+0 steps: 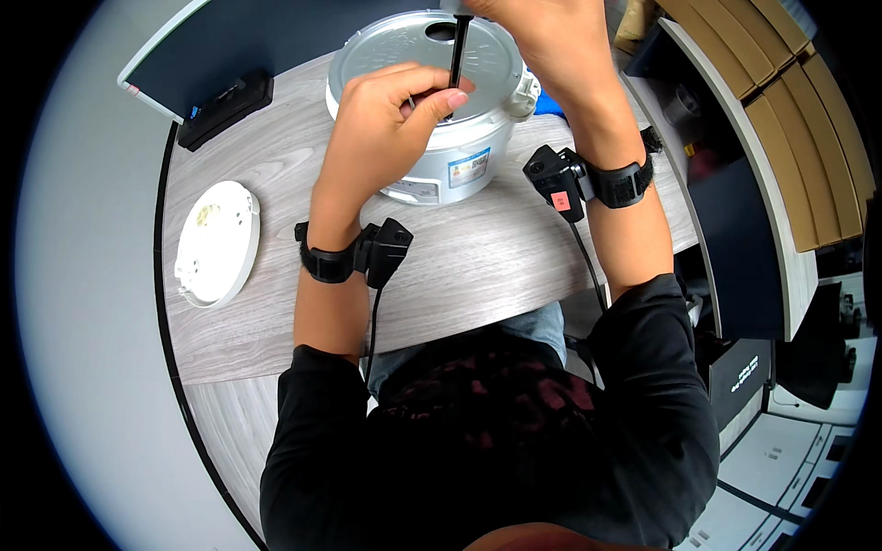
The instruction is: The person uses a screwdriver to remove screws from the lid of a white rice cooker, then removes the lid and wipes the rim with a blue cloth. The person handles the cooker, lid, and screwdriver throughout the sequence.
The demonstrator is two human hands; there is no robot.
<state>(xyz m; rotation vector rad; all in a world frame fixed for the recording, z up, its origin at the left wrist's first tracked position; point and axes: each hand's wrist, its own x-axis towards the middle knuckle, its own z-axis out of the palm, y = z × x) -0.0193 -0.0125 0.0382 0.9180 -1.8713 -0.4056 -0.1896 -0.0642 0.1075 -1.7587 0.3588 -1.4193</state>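
A round white appliance that looks like a rice cooker [478,151] stands on the desk, with a flat silver plate [395,46] on top that has a dark oval hole. My right hand [551,32], partly cut off by the upper edge, grips the grey handle of an upright screwdriver [458,55]. Its black shaft points down at the near rim of the top. My left hand [390,115] is closed around the lower shaft, thumb and forefinger pinching it near the tip. What lies under the tip is mostly hidden by these fingers.
A white oval cover [219,243] lies on the wood-grain desk [459,266] at the left. Behind it are a black box [225,108] and a dark screen-like panel [266,32]. A shelf [744,184] with brown cartons [804,138] stands at the right. Cables hang from both wrist-strapped devices.
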